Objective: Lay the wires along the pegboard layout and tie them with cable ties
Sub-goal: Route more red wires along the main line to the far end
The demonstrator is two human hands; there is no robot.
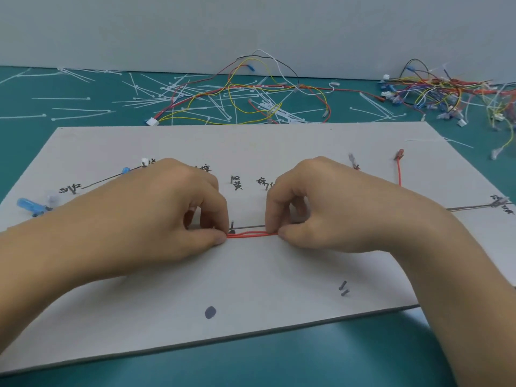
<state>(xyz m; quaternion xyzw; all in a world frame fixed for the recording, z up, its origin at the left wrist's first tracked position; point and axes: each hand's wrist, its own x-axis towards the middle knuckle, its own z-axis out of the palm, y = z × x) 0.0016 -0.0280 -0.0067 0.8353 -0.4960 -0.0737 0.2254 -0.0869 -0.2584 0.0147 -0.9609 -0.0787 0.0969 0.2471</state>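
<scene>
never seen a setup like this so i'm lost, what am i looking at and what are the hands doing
There is no machine here. It is one picture from a camera worn on a person's head, looking down at their own bare hands. The left hand and the right hand each pinch the red wires, which run straight between them. Below is a grey board with handwritten labels and small pegs that mark the wire routes. The board lies on a teal table. Behind it lie loose white cable ties and tangles of coloured wires.
</scene>
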